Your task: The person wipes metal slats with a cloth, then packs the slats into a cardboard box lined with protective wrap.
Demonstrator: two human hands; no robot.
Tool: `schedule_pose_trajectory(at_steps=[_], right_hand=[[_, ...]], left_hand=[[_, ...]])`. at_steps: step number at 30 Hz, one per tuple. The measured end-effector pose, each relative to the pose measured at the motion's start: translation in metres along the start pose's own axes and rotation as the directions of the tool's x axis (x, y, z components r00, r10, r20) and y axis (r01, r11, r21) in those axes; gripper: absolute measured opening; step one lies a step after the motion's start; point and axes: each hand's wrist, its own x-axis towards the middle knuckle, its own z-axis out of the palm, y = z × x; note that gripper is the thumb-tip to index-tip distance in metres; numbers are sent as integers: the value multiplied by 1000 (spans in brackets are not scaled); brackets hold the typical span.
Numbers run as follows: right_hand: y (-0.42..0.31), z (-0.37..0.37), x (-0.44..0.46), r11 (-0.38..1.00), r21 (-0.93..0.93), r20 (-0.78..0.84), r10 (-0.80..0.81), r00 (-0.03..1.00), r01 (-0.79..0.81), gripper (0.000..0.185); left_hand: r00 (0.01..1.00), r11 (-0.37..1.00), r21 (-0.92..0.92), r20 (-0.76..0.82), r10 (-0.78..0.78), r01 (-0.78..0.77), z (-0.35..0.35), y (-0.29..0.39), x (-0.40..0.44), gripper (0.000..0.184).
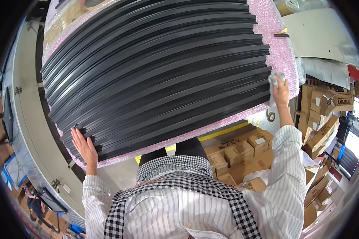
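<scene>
Long black profile strips (pixel 159 75) lie side by side across a table covered in pink bubble wrap (pixel 281 59). My left hand (pixel 84 148) rests flat on the strips near their left ends, fingers stretched out. At the right ends, my right hand (pixel 281 92) is closed on a crumpled grey-white cloth (pixel 274 81). The cloth touches the end of the strips nearest me. Part of it is hidden under my fingers.
Cardboard boxes (pixel 239 153) stand below the table's near edge, with more cartons (pixel 323 103) stacked at the right. A small black piece with a yellow tip (pixel 282 35) lies on the wrap. A long beige beam (pixel 36 115) runs along the left. A person (pixel 36 205) is at lower left.
</scene>
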Motion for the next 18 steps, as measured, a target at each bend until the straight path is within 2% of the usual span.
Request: schedule_pose_trajectory(at_steps=[1, 3, 5, 6, 8, 9, 11, 12, 13, 14, 15, 16, 17, 18], right_hand=[[13, 0, 0, 990, -67, 95, 126, 987, -120, 46], [55, 3, 11, 984, -118, 18, 135, 991, -132, 42], [68, -6, 30, 916, -201, -98, 333, 938, -347, 37], [57, -17, 43, 924, -187, -92, 322, 942, -334, 37], [20, -52, 64, 926, 38, -308, 369, 877, -377, 33], [-14, -64, 69, 927, 49, -312, 368, 876, -372, 33], [-122, -84, 68, 935, 341, -271, 196, 942, -96, 33], [-182, -91, 62, 926, 365, -324, 29, 946, 97, 32], [-257, -93, 48, 745, 667, -137, 140, 981, -14, 36], [-323, -101, 34, 793, 580, -237, -56, 970, 187, 33], [-390, -109, 19, 791, 572, -83, -210, 974, 219, 30], [-453, -122, 6, 712, 596, -82, -407, 910, 372, 42], [-515, -115, -11, 546, 726, -162, -457, 874, 419, 41], [-567, -124, -23, 465, 759, -215, -482, 849, 456, 40]], left_hand=[[1000, 1000, -8, 4, -1, 1, -2, 1, -2, 59], [1000, 1000, -7, 11, 4, -3, 0, 4, -3, 59], [1000, 1000, 6, 2, 1, -1, -1, -1, -3, 58], [1000, 1000, 19, 1, -14, 14, -2, -4, -5, 58], [1000, 1000, 9, 2, -3, 3, -2, -3, -6, 58], [1000, 1000, 0, -7, 5, -5, -1, -2, -2, 58], [1000, 999, -31, -6, -15, 15, -3, -1, -1, 58], [1000, 997, -68, 6, -30, 30, -5, -2, -2, 59], [999, 993, -104, 18, -44, 46, -8, -6, -2, 59], [999, 994, -94, 15, -48, 49, -13, -12, 4, 59], [996, 993, -102, -47, -69, 64, -19, -15, 15, 60], [990, 990, -115, -105, -91, 79, -23, -19, 25, 60], [980, 987, -131, -161, -116, 95, -23, -25, 31, 61], [979, 986, -134, -164, -119, 98, -19, -35, 38, 61]])
